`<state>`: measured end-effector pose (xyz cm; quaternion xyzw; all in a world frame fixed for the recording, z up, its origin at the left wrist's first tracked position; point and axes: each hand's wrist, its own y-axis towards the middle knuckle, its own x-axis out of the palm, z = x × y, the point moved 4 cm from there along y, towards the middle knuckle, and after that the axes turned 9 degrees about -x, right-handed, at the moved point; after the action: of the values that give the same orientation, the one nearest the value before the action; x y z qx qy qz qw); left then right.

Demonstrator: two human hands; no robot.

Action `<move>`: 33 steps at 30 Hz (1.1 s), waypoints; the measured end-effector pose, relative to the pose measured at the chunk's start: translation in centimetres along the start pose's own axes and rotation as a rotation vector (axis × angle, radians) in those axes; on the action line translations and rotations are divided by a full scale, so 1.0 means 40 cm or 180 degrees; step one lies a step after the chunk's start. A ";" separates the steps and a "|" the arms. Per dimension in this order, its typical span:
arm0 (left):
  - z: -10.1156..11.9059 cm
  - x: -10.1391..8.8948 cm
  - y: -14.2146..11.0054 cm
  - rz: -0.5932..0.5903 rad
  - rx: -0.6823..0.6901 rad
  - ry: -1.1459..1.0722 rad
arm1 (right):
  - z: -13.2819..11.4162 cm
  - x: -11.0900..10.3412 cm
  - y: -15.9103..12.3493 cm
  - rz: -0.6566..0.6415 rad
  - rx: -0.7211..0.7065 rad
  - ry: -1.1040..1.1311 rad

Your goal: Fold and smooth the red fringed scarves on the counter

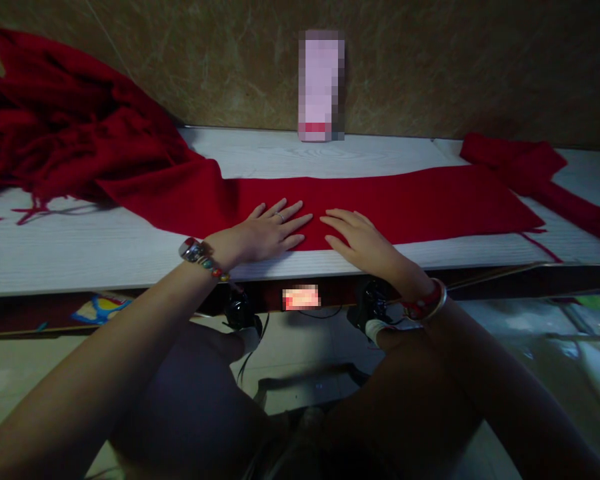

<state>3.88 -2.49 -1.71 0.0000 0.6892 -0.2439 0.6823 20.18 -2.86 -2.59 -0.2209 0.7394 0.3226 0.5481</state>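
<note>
A long red scarf (420, 203) lies stretched across the white board-like tabletop. My left hand (265, 233) rests flat on it near the middle, fingers spread, a ring on one finger. Just to the right, my right hand (363, 243) is laid on the cloth too, palm down with fingers stretched out. Neither hand grips the fabric. Toward the left, the red cloth rises into a crumpled heap (130, 133) with fringe strands hanging at its lower edge.
Another strip of red cloth (515, 157) lies bunched at the right end of the tabletop (80, 253). A pink, blurred-out object (323, 83) stands at the back by the brown marbled wall (220, 60). Below the front edge are a blue-and-yellow packet (100, 308) and my feet in black shoes.
</note>
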 end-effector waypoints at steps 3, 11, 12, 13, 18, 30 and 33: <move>-0.011 -0.004 -0.009 -0.0057 -0.0245 0.0041 | 0.001 -0.002 -0.001 0.0019 -0.0009 0.0018; 0.008 -0.030 -0.011 0.0909 0.1023 0.0067 | 0.002 -0.003 -0.001 0.0011 0.0007 0.0026; 0.010 -0.033 -0.012 0.0872 0.1118 0.0047 | 0.002 -0.003 -0.001 0.0007 0.0009 0.0030; 0.010 -0.036 -0.012 0.0831 0.1138 0.0041 | 0.002 -0.004 -0.001 0.0003 0.0009 0.0035; -0.034 -0.056 -0.016 0.0670 0.0903 0.0308 | 0.008 -0.002 -0.004 0.0036 -0.0019 0.0054; -0.020 -0.061 -0.030 0.1021 0.1164 -0.0066 | 0.003 -0.007 0.003 0.0079 0.0025 0.0037; 0.015 -0.048 -0.019 0.0887 0.1478 -0.0329 | 0.007 -0.006 0.000 0.0116 -0.0013 0.0062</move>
<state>4.33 -2.72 0.40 0.2388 0.5724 -0.2988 0.7253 20.43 -2.65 -2.43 -0.2118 0.7480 0.3319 0.5344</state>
